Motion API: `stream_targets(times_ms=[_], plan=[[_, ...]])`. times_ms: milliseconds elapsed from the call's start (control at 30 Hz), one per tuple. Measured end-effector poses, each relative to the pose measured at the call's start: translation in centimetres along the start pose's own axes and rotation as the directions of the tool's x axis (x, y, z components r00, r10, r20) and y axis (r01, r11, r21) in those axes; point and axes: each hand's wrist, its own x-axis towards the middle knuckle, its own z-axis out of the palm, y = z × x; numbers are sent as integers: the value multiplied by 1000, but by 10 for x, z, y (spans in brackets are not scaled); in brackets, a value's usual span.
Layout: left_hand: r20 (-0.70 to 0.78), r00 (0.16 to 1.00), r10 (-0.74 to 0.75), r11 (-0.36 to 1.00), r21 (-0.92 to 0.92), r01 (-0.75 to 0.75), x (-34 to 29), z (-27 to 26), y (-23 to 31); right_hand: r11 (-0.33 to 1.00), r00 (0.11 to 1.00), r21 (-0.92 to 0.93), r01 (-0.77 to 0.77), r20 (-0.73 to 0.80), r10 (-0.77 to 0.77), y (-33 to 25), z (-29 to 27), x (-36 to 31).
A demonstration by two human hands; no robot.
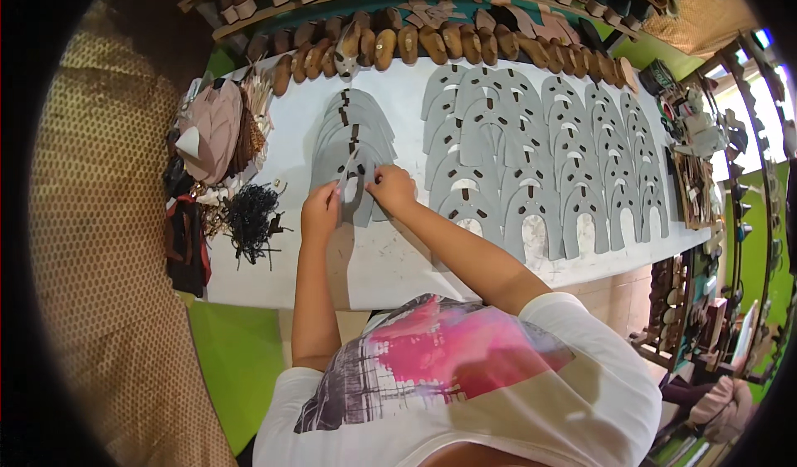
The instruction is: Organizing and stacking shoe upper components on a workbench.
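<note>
My left hand is closed on the left edge of a grey U-shaped shoe upper, thumb and fingers pinched together. On its other side my right hand grips the same piece, fingers curled at its edge. Small dark brown patches mark the upper around its cut-out. Beyond it, a column of similar grey uppers overlaps up the table, each with a dark tab at the top middle. To the right, several more columns of grey uppers lie overlapped, bearing dark tabs and side patches.
A white table carries everything. Brown shoe lasts line its far edge. At left lie pink-beige material pieces and a tangle of black strips. Shelves stand at right, a patterned curtain at left.
</note>
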Motion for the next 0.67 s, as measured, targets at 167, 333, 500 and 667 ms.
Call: stream_targets(times_ms=[167,333,500,667], plan=[[38,990,-138,978,-152,142,3,17,22,852,991,518,76,55,-122,28,-38,-2],[172,981,-91,952,-273,136,19,81,79,807,971,545,-226,186,147,91,-157,-25],[318,945,-75,953,-255,162,44,173,113,711,942,625,-323,142,303,173,-201,-20],[285,946,-152,988,47,145,49,219,121,938,951,269,-219,-158,267,213,-185,4]])
